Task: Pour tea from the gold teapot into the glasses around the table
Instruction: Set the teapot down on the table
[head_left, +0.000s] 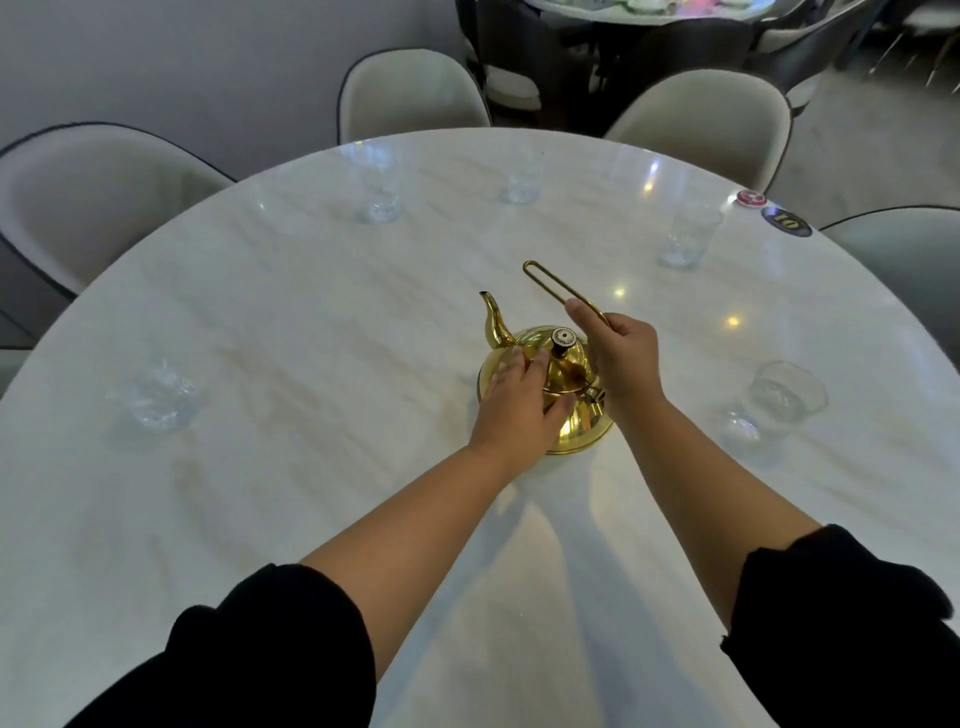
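The gold teapot (571, 395) stands on the round white marble table (311, 322), its spout pointing away to the left. My left hand (517, 402) rests flat on the pot's body and lid, fingers apart. My right hand (621, 353) is closed on the teapot's thin gold wire handle (550, 283), which is swung up above the pot. Several clear glasses stand around the table: one at the left (156, 397), two at the far side (379, 195) (522, 179), one at the far right (688, 236) and one at the near right (776, 402).
Cream chairs ring the table, at the left (88, 192), far (410, 93) and right (711, 119). A red disc (751, 197) and a dark number tag (786, 221) lie at the far right rim. Another set table stands behind.
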